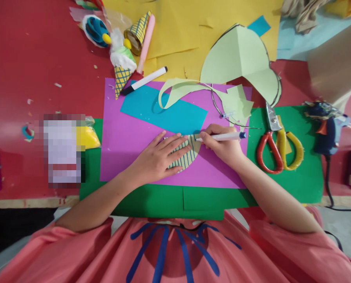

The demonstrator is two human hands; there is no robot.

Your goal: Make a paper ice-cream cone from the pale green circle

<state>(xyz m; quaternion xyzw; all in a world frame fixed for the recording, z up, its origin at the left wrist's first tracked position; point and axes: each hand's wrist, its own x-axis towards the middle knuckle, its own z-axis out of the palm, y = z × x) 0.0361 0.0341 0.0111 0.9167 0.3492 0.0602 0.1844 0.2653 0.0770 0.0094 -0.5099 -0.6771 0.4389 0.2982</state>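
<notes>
My left hand (158, 157) lies flat with fingers spread on a pale rounded paper piece (190, 153) marked with blue lines, pressing it onto a purple sheet (125, 137). My right hand (222, 147) is closed round a white marker (225, 136) with a blue cap end, its tip pointing left and touching the top edge of the lined paper piece. A blue paper piece (166, 112) lies on the purple sheet just beyond my hands. Under the purple sheet is a green sheet (296, 184).
Red-and-yellow-handled scissors (277, 147) and a blue glue gun (325, 127) lie right. Light green paper cutouts (240, 63) and scraps (237, 103) sit behind, on yellow paper (187, 27). A second marker (144, 80), paper ice-cream cones (124, 67) and a pink stick (146, 43) lie back left.
</notes>
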